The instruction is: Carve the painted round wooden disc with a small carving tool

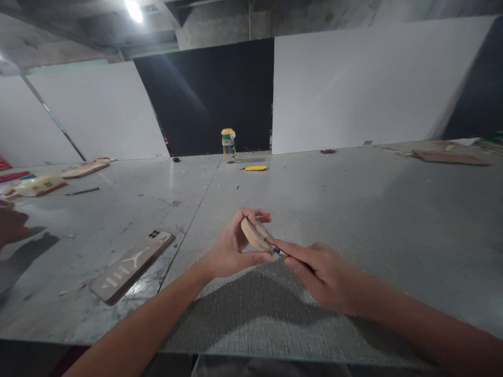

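A grey tabletop [393,220] with a dark seam stretched from its front edge to its far edge. Along the far edge stood a broad white panel [365,84] and, left of it, a narrower black panel [212,99]. A flat brown sheet [451,157] lay toward the far right corner, and a pale yellowish plastic-wrapped package [37,186] toward the far left corner. Near the middle of the far edge, a clear bottle with a yellow-and-green lid [228,146] stood upright.

The person's left hand [231,248] and right hand [324,272] were above the tabletop, in front of its middle and toward the front edge. At the left edge of view, part of another person's hand [11,222] showed, blurred. A brownish phone with a white jumping figure on its back [133,267] lay near the front edge, left of the seam.

A yellow-handled knife [255,168] lay near the far edge, just in front of the bottle. The small, pale, rounded wood-like block [254,238] was held off the tabletop, the left grip curled around it, thumb below and fingers above. The right grip was pinching a slim, silvery metal tool [277,251], forefinger along its top, its end against the block.
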`<state>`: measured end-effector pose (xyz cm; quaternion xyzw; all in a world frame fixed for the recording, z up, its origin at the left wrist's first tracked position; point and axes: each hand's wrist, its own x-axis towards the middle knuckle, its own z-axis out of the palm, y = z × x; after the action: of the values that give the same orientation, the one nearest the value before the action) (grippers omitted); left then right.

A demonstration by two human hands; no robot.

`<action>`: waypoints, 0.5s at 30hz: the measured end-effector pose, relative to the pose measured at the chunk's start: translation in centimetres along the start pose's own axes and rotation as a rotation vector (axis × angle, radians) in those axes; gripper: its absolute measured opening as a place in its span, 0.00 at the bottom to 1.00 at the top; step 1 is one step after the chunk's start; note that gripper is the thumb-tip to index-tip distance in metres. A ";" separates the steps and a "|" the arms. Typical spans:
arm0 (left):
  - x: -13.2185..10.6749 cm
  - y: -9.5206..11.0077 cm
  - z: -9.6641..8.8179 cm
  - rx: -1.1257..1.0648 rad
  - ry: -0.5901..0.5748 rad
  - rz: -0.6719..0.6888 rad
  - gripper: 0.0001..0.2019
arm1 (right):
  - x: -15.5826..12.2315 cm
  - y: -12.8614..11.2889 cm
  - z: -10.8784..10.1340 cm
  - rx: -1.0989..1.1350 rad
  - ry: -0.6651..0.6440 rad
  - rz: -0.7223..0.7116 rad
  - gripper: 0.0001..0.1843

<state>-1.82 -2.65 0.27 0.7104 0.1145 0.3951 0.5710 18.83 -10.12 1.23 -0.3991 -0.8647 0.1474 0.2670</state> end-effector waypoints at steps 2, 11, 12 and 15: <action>0.0 -0.1 -0.1 0.003 -0.014 0.010 0.24 | 0.0 -0.1 -0.1 -0.003 -0.004 0.007 0.25; 0.2 -0.1 -0.6 -0.010 -0.057 0.027 0.25 | -0.2 -0.4 -0.6 -0.058 -0.048 0.033 0.27; 0.2 -0.1 -0.6 -0.013 -0.059 0.024 0.25 | -0.2 -0.4 -0.6 -0.062 -0.048 0.033 0.27; 0.2 -0.1 -0.6 -0.032 -0.063 0.014 0.24 | -0.2 -0.4 -0.6 -0.065 -0.038 0.023 0.27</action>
<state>-2.05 -2.08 0.28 0.7140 0.0850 0.3785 0.5828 19.05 -10.53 1.87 -0.4147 -0.8692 0.1301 0.2356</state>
